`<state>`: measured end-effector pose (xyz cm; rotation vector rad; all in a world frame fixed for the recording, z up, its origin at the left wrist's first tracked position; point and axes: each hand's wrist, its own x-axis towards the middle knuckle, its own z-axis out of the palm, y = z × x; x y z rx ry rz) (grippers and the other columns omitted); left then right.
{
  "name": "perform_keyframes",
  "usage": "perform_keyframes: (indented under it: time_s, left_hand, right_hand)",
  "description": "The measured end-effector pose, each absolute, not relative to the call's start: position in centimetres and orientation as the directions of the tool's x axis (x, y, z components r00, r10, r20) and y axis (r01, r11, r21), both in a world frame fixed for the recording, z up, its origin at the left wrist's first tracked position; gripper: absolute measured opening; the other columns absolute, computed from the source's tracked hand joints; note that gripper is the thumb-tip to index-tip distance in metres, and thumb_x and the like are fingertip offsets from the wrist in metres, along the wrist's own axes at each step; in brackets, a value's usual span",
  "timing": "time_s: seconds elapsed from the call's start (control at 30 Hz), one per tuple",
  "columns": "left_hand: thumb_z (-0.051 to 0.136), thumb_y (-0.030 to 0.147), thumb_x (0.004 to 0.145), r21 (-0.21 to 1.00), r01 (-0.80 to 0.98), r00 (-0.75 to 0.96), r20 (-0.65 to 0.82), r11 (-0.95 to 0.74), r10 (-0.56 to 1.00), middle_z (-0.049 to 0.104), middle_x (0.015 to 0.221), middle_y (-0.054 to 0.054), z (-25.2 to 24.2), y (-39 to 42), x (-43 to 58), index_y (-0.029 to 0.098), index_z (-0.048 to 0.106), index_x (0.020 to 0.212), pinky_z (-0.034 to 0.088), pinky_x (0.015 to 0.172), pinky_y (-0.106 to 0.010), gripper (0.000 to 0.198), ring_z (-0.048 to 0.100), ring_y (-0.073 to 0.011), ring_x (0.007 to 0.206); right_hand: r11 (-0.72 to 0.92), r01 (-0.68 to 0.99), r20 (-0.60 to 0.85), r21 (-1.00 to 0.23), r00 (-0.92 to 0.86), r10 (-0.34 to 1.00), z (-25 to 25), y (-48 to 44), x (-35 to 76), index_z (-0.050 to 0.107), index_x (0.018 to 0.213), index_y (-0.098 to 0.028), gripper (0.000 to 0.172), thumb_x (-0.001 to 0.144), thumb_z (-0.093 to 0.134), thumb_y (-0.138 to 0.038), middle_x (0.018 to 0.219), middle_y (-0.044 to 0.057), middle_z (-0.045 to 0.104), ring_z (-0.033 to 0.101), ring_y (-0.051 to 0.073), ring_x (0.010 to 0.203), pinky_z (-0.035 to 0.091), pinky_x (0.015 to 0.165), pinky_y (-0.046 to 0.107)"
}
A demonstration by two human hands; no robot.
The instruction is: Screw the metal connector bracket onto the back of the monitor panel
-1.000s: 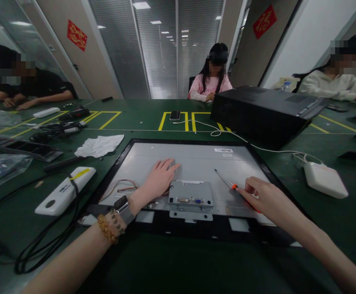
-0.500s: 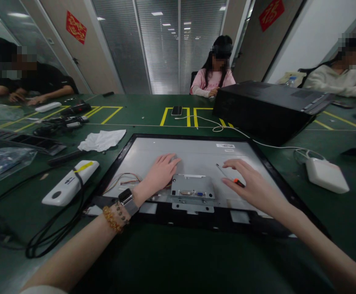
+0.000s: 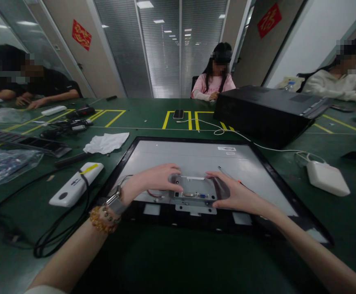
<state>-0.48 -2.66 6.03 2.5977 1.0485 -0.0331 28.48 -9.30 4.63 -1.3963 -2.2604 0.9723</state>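
Observation:
A monitor panel (image 3: 196, 157) lies face down on the green table, its grey metal back upward inside a black bezel. Near its front edge sits a small grey metal box (image 3: 195, 192) with video ports. My left hand (image 3: 153, 179) grips the box's left end, fingers curled over the top. My right hand (image 3: 236, 194) grips its right end. A thin screwdriver (image 3: 227, 174) with an orange handle lies on the panel just behind my right hand. Coloured wires (image 3: 153, 193) run out from under the box on the left.
A white device (image 3: 76, 184) with a black cable lies left of the panel, a white cloth (image 3: 106, 143) behind it. A black case (image 3: 266, 112) and a white adapter (image 3: 328, 178) stand to the right. Three other people sit around the table.
My right hand put the screwdriver down on the panel and moved left onto the metal box. My left hand slid from the panel onto the box's left end.

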Motion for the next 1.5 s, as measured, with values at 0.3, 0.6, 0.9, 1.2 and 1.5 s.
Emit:
perform_keyframes:
  time_s: [0.3,0.6,0.9,1.2,1.5]
  left_hand:
    - [0.08,0.052,0.063,0.358,0.591,0.802,-0.163,-0.723,0.575,0.06,0.114,-0.008,6.4,-3.2,0.0,0.019,0.057,0.11,0.045,0.087,-0.035,0.062,0.056,-0.0272,0.104]
    - [0.074,0.04,0.062,0.35,0.687,0.72,-0.213,-0.637,0.66,0.06,0.094,-0.005,7.6,-4.4,0.5,0.019,0.048,0.107,0.038,0.058,-0.031,0.057,0.055,-0.021,0.075]
    - [0.073,0.033,0.062,0.469,0.626,0.723,-0.049,-0.623,0.689,0.06,0.101,-0.005,7.0,-2.9,-0.1,0.018,0.047,0.116,0.045,0.07,-0.03,0.062,0.06,-0.023,0.085]
    - [0.07,0.033,0.073,0.582,0.577,0.679,0.047,-0.573,0.732,0.054,0.13,-0.011,3.8,-0.6,-0.8,0.018,0.043,0.132,0.042,0.098,-0.039,0.067,0.053,-0.029,0.117]
    - [0.068,0.032,0.078,0.61,0.538,0.697,0.067,-0.582,0.714,0.049,0.138,-0.012,1.7,-0.3,-0.8,0.019,0.041,0.137,0.037,0.107,-0.042,0.066,0.048,-0.0279,0.125]
  right_hand:
    - [0.298,0.609,0.04,-0.735,-0.4,0.916,1.8,-9.6,28.6,0.047,0.132,-0.025,0.067,0.072,0.075,-0.036,0.139,0.009,0.053,0.05,0.03,0.127,0.038,0.107,0.049]
    - [0.366,0.613,0.16,-0.7,-0.364,0.917,2.4,-10.5,28.3,0.044,0.13,-0.026,0.063,0.074,0.073,-0.031,0.136,0.008,0.052,0.048,0.03,0.129,0.035,0.11,0.052]
    - [0.39,0.59,0.222,-0.707,-0.339,0.914,2.3,-8.9,28.1,0.041,0.131,-0.026,0.059,0.078,0.067,-0.028,0.135,0.01,0.053,0.048,0.032,0.129,0.034,0.11,0.054]
    - [0.447,0.573,0.27,-0.687,-0.37,0.889,0.3,-6.5,27.3,0.038,0.131,-0.026,0.049,0.086,0.055,-0.025,0.138,0.011,0.049,0.044,0.028,0.133,0.032,0.112,0.052]
    - [0.474,0.576,0.273,-0.666,-0.404,0.873,-0.5,-6.3,27.6,0.038,0.133,-0.026,0.048,0.087,0.052,-0.021,0.141,0.012,0.047,0.044,0.029,0.134,0.033,0.112,0.054]
